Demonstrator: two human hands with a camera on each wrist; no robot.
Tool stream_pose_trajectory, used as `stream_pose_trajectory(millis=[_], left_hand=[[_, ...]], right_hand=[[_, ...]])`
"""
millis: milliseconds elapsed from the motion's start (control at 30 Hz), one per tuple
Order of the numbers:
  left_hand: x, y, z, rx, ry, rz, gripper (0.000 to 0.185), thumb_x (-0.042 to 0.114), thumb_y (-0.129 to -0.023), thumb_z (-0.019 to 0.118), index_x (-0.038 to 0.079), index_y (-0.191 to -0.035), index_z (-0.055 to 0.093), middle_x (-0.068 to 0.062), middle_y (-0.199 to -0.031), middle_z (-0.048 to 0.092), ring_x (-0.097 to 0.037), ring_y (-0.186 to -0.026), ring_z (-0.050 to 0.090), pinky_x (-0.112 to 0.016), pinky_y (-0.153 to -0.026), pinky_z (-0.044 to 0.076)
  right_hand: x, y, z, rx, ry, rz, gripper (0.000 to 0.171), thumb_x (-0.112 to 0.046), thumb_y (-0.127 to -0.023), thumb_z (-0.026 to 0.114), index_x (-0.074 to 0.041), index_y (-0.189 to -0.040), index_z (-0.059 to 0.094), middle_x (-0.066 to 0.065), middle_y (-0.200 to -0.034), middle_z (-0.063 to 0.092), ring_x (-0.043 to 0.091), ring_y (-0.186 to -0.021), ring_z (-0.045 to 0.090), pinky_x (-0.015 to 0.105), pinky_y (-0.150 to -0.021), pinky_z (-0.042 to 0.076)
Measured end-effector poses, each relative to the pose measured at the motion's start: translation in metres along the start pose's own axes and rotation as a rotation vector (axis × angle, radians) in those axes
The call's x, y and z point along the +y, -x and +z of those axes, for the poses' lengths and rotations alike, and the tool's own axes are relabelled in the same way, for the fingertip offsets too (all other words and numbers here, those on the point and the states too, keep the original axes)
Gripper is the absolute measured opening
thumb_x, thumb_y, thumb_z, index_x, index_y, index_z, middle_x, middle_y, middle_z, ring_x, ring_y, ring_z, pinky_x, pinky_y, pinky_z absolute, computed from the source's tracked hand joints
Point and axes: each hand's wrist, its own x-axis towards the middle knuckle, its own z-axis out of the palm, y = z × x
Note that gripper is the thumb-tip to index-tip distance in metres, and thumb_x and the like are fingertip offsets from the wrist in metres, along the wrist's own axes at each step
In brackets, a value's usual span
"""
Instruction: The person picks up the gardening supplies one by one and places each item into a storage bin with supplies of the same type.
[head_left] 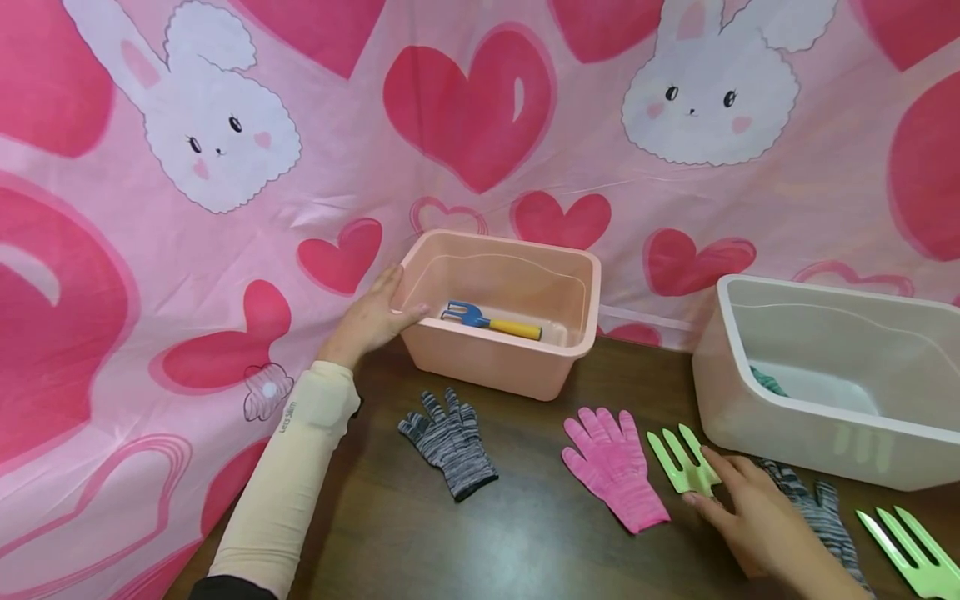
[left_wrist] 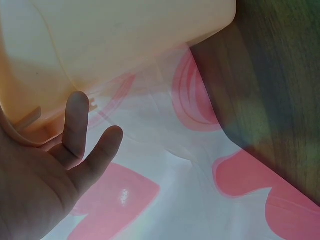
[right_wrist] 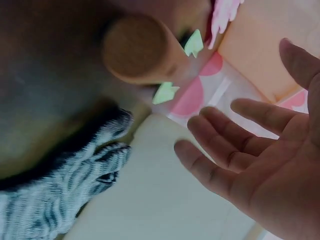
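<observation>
— Resting where, the left hand (head_left: 372, 317)?
— Fingers straight against the pink tub's (head_left: 525, 367) corner. The right hand (head_left: 753, 512), relaxed, touches the green fork (head_left: 686, 465) on the worktop (head_left: 480, 533).

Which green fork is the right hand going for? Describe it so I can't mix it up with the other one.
Start at the white tub on the right of the dark table. In front of its left corner lies a green fork, prongs pointing away, between the pink glove and the right hand, whose fingertips are on it. The second green fork lies at the far right edge, untouched.
</observation>
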Motion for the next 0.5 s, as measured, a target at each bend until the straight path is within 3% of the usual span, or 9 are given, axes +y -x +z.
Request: stream_pose_trajectory(millis=[133, 233, 400, 500], left_hand=[[0.001, 0.0, -0.001, 0.0, 0.003, 0.002, 0.108, 0.075, -0.088, 0.054, 0.012, -0.163, 0.01, -0.01, -0.169, 0.01, -0.031, -0.153, 0.011, -0.054, -0.12, 0.015], [0.002, 0.0, -0.002, 0.001, 0.002, -0.001, 0.108, 0.075, -0.088, 0.054, 0.013, -0.164, 0.01, -0.009, -0.169, 0.01, -0.031, -0.153, 0.011, -0.054, -0.12, 0.016], [0.004, 0.0, -0.002, 0.005, 0.003, -0.001, 0.107, 0.075, -0.088, 0.054, 0.013, -0.164, 0.011, -0.009, -0.169, 0.011, -0.031, -0.153, 0.012, -0.055, -0.12, 0.017], [0.003, 0.0, -0.002, 0.009, -0.002, 0.004, 0.107, 0.075, -0.088, 0.054, 0.012, -0.163, 0.011, -0.01, -0.168, 0.011, -0.032, -0.153, 0.012, -0.055, -0.12, 0.017]], right_hand=[[0.006, 0.008, 0.006, -0.03, 0.028, 0.008, 0.071, -0.047, -0.093, 0.071, 0.008, -0.134, 0.056, 0.022, -0.111, 0.059, 0.044, -0.103, 0.057, 0.065, -0.083, 0.047], [0.012, 0.011, 0.008, -0.091, 0.046, 0.065, 0.063, -0.043, -0.092, 0.072, 0.007, -0.128, 0.058, 0.019, -0.105, 0.062, 0.041, -0.097, 0.06, 0.062, -0.08, 0.049], [0.02, 0.016, 0.015, -0.244, 0.024, 0.199, 0.066, -0.044, -0.09, 0.075, 0.011, -0.119, 0.052, 0.012, -0.089, 0.06, 0.03, -0.081, 0.059, 0.052, -0.071, 0.051], [0.025, 0.021, 0.02, -0.287, 0.009, 0.23, 0.068, -0.044, -0.09, 0.075, 0.012, -0.117, 0.049, 0.004, -0.08, 0.053, 0.025, -0.073, 0.053, 0.046, -0.065, 0.048]])
